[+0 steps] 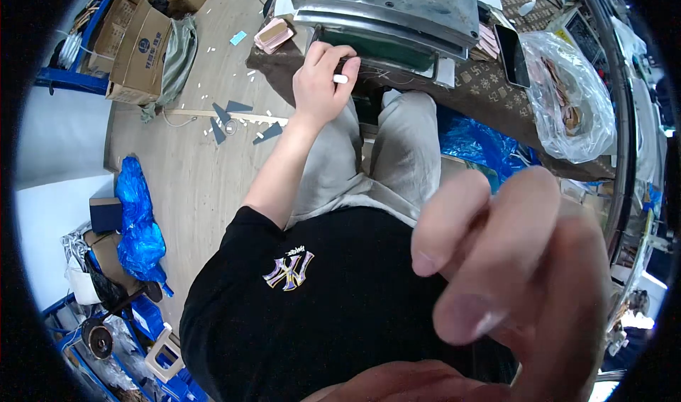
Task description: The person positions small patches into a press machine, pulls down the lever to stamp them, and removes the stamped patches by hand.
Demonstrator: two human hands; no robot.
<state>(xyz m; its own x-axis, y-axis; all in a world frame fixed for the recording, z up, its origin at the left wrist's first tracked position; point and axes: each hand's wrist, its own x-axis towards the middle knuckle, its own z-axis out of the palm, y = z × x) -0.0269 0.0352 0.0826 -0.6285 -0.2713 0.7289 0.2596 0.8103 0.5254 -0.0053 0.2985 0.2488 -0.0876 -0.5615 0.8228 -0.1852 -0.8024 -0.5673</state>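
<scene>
My left hand [323, 83] is at the front of a metal machine [386, 5], its fingers bent near a dark green strip [383, 53] under the machine's plates. A small white piece [340, 79] shows between its thumb and fingers. Very close to the camera, my right hand [518, 274] looms large and slightly blurred. Its fingers are loosely bent and apart, with nothing visible in them. At the machine's left lies a stack of pinkish cards [273, 35].
Right of the machine, a black phone [511, 56] and a clear plastic bag [567, 104] lie on a patterned brown cloth [489, 93]. Dark grey flat pieces [218, 130] and white scraps litter the floor. Cardboard boxes [138, 51] and blue plastic [140, 218] stand at left.
</scene>
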